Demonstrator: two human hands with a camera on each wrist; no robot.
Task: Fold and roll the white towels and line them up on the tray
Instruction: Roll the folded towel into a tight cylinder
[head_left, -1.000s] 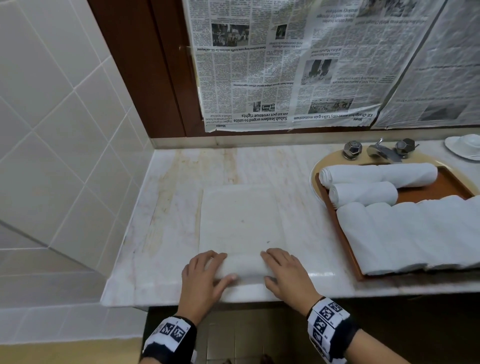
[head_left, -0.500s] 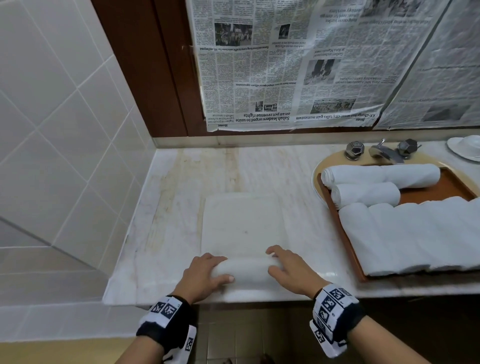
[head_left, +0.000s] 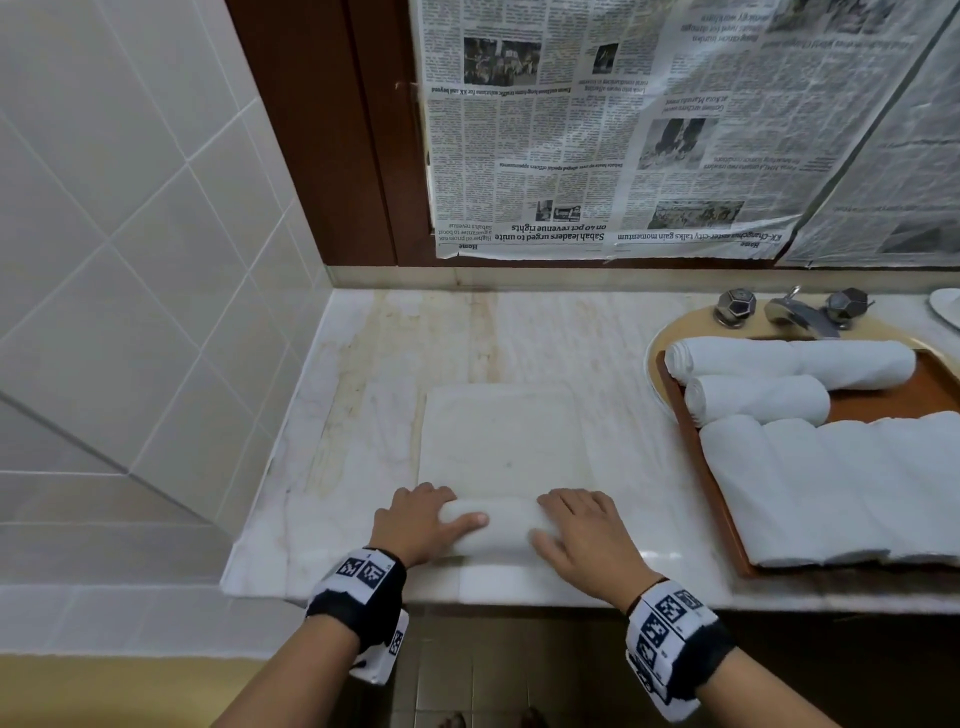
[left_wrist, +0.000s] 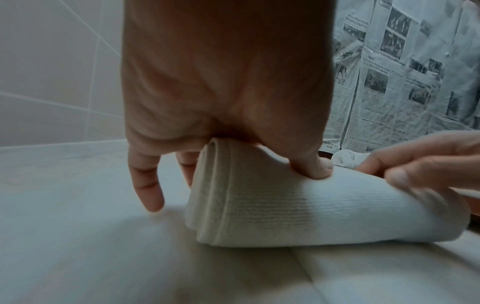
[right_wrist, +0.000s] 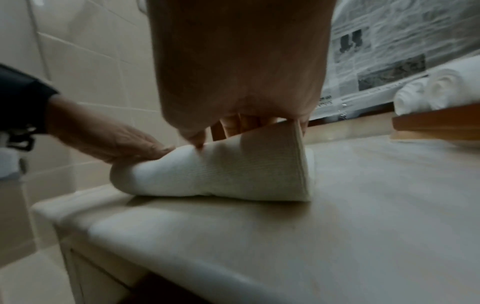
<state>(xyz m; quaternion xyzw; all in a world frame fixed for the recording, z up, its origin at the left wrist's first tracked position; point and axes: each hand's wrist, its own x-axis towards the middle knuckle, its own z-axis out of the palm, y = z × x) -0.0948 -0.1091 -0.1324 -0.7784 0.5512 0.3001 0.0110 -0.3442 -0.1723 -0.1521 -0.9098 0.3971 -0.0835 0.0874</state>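
A white towel (head_left: 498, 441) lies folded flat on the marble counter (head_left: 363, 415), with its near end wound into a roll (head_left: 506, 527). My left hand (head_left: 421, 519) grips the roll's left end, thumb on the near side and fingers over the far side. My right hand (head_left: 579, 532) grips the right end the same way. The left wrist view shows the roll (left_wrist: 298, 211) under my left hand (left_wrist: 223, 82); the right wrist view shows the roll (right_wrist: 221, 174) under my right hand (right_wrist: 239, 72). On the brown tray (head_left: 698, 483) at the right lie two rolled towels (head_left: 789, 361) and several unrolled ones (head_left: 857, 483).
The tray sits over a sink, with a faucet (head_left: 797, 314) behind it and a white dish (head_left: 948, 306) at the far right. Newspaper (head_left: 623, 130) covers the back wall. A tiled wall (head_left: 130, 260) bounds the counter on the left. The counter's front edge (head_left: 467, 592) is just below my hands.
Both hands have turned the roll a little farther from the counter edge, and it has grown slightly thicker. The towels on the tray have not moved.
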